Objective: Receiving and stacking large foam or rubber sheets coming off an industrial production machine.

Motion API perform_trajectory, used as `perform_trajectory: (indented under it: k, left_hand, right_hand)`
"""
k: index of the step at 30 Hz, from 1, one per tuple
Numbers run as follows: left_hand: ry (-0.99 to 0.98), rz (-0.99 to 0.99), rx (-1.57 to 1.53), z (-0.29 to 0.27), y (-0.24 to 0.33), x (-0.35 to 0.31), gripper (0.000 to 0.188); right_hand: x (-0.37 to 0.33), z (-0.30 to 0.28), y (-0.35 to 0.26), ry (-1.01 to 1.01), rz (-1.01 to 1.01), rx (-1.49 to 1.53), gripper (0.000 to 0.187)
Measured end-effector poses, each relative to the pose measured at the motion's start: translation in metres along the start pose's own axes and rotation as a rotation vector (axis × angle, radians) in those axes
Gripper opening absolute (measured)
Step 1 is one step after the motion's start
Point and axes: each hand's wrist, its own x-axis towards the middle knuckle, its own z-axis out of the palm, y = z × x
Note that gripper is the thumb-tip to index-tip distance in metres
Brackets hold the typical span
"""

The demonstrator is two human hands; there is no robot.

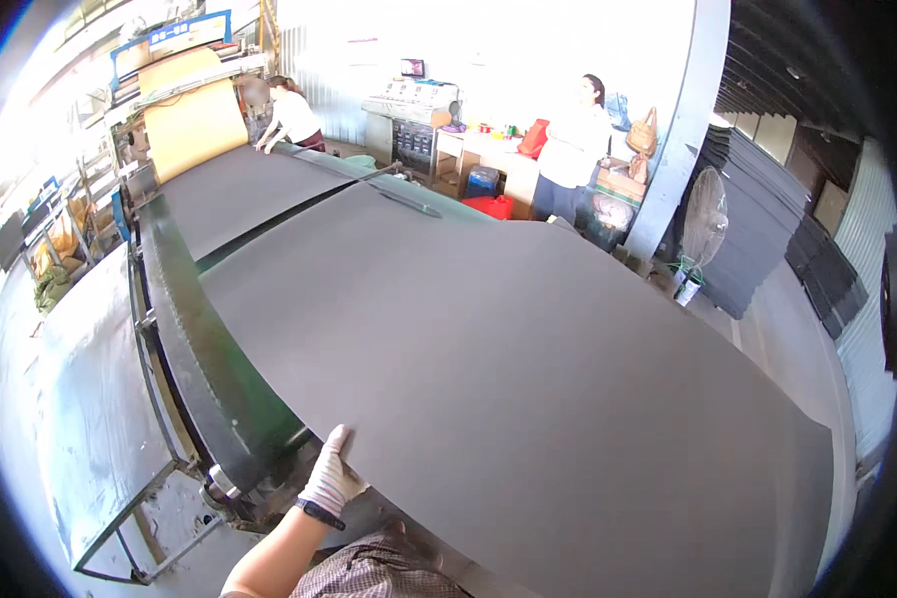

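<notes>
A large, thin dark grey sheet (528, 379) spreads from the conveyor across the middle of the view to its lower right. My left hand (333, 476), in a striped glove that leaves the thumb tip bare, grips the sheet's near-left edge. The thumb lies against the edge and the fingers go out of sight under the sheet. A dark band circles that wrist. My right hand is not in view. A second grey sheet (259, 194) lies farther up the conveyor, with a dark gap between the two.
The green conveyor belt (231, 384) runs along the left within a metal frame. A yellow sheet (194, 120) hangs at the far machine, where a person (294, 115) leans over the belt. Another person (573, 149) stands beyond the sheet, left of a blue-grey post (676, 130) and a fan (705, 216).
</notes>
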Motion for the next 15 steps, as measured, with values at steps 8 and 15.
perform_trajectory:
  k: [8, 15]
  left_hand:
    - [-0.215, -0.408, 0.116, 0.004, -0.030, -0.028, 0.046]
    - [-0.145, -0.498, 0.152, -0.031, -0.033, -0.011, 0.032]
  right_hand:
    - [-0.111, 0.113, 0.023, -0.200, 0.084, 0.018, 0.049]
    - [-0.181, 0.194, 0.010, -0.263, 0.216, 0.196, 0.048]
